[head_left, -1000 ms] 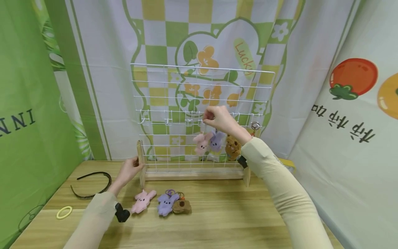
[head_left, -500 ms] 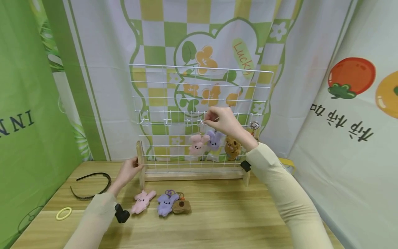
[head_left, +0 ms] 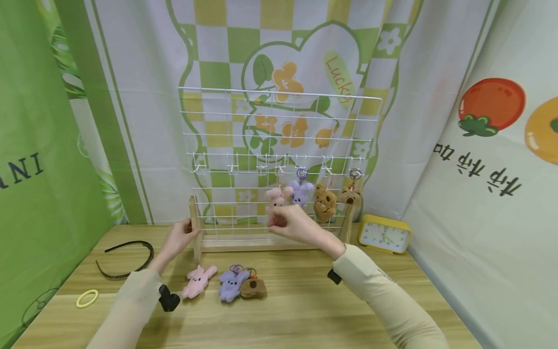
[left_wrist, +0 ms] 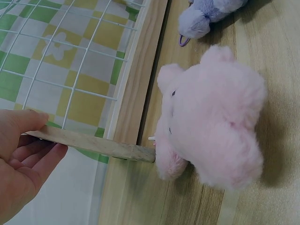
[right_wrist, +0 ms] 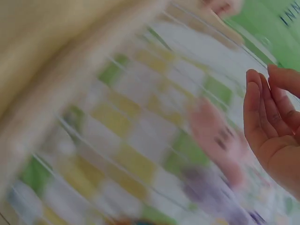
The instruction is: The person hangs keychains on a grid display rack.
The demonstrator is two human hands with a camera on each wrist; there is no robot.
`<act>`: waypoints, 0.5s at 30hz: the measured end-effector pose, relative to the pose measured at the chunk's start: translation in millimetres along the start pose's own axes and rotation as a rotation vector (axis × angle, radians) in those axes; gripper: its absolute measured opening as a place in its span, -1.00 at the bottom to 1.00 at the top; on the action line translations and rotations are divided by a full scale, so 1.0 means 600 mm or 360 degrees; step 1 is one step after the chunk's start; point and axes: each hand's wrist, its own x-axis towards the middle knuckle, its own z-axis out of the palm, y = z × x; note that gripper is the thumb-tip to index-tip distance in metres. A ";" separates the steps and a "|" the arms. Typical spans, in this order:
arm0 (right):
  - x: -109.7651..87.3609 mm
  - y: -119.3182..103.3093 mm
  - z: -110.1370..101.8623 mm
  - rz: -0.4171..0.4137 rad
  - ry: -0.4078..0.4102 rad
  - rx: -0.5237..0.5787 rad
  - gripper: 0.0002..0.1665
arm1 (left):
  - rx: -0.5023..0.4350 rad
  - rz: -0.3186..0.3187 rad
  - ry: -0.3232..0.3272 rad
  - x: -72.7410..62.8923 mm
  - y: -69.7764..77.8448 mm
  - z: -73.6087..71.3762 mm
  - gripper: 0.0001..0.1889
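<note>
My left hand pinches the wooden end post of a white wire grid rack. A pink plush bunny keychain hangs from a hook on the grid. In front of its lower body is my right hand; in the right wrist view, its fingers are loosely bent, with nothing between thumb and fingertips. To the right hang a purple plush bunny, a curly brown bear and another brown plush. A second pink bunny lies on the table beside the post.
A purple plush and a brown plush lie on the wooden table in front of the rack. At left are a dark headband and a yellow ring; a yellow clock stands at right. Several hooks further left hold nothing.
My right hand has let go near the hook and moved down. The pink bunny shifted slightly left and now hangs by itself. My left hand stays on the post.
</note>
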 end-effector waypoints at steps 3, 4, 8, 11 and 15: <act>-0.007 0.014 0.053 0.0061 -0.0142 0.0079 -0.94 | 0.0016 -0.0005 0.0006 0.001 0.000 -0.002 -0.59; -0.009 0.019 0.070 0.0085 -0.0185 0.0120 -0.95 | 0.0025 -0.0005 0.0006 0.001 0.000 -0.002 -0.60; -0.011 0.044 0.132 0.0181 -0.0300 0.0205 -0.95 | 0.0026 -0.0014 0.0011 0.001 0.000 -0.003 -0.59; -0.011 0.061 0.169 0.0220 -0.0370 0.0204 -0.95 | 0.0026 -0.0014 0.0008 0.002 -0.001 -0.002 -0.60; -0.007 0.074 0.201 0.0220 -0.0435 0.0169 -0.95 | 0.0023 -0.0024 0.0011 0.003 -0.003 0.000 -0.61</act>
